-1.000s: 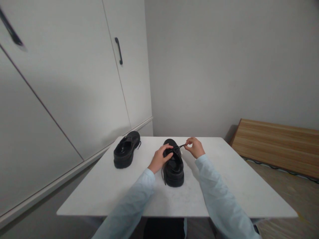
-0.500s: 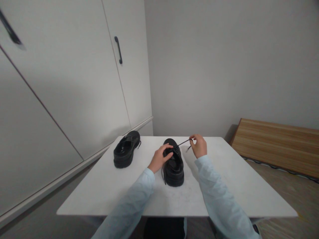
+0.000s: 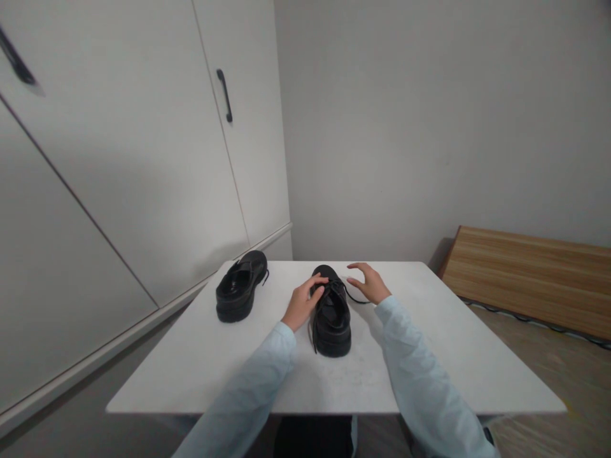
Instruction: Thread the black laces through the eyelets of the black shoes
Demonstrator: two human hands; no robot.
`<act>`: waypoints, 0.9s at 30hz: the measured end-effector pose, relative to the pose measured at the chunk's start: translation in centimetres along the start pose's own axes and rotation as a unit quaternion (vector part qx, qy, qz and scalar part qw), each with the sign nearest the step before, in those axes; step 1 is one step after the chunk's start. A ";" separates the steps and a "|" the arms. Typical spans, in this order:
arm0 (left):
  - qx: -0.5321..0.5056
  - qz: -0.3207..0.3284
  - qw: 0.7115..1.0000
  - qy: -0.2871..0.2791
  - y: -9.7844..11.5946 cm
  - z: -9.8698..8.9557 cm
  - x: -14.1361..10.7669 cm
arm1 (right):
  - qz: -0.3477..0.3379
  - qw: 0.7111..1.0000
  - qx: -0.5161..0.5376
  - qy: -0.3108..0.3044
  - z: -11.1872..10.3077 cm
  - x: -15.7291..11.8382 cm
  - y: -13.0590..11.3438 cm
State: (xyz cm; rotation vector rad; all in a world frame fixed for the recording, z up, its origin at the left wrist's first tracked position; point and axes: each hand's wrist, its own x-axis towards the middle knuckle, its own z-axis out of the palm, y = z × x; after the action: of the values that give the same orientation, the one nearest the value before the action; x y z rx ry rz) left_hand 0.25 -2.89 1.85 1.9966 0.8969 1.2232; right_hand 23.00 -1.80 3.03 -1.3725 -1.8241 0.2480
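Note:
A black lace-up shoe [image 3: 333, 343] stands on the white table in front of me, its heel towards me. My left hand [image 3: 303, 301] grips its left side, with fingers over the lacing and the thumb near the opening. To the right of the shoe, my right hand [image 3: 370, 283] is open, thumb and fingers apart and nothing between them. A loose black lace [image 3: 356, 300] runs from the shoe's lacing to just under that hand. Another lace end hangs down the shoe's left side. The second black shoe [image 3: 241, 289] stands farther left, untouched.
The white table [image 3: 429, 375] carries both shoes. A white cabinet [image 3: 143, 159] with dark handles rises on the left, close to the table's far left corner. Past the table's right side, a wood-grain board [image 3: 525, 273] leans by the grey wall.
My right hand has let go of the lace it was pulling taut and has shifted slightly left. The lace now droops beside the shoe. My left hand stays on the shoe.

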 end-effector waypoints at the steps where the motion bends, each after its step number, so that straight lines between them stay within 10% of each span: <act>1: 0.017 0.009 1.000 0.014 -0.1 0.0 0.0 | 0.006 0.999 0.034 -0.016 0.0 0.0 -0.4; 10: 0.113 0.028 0.990 0.085 -0.8 0.0 0.3 | -0.035 0.972 0.152 -0.174 1.4 -0.8 -1.8; 27: 0.063 -0.015 0.997 0.051 -1.2 0.5 0.4 | -0.099 0.974 0.117 -0.169 2.8 -0.7 -0.9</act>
State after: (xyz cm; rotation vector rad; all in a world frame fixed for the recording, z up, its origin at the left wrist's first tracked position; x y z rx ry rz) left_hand 0.54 -1.98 0.96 2.0255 1.0753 1.2905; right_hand 20.44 -1.92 1.36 -1.0206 -2.1166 0.6016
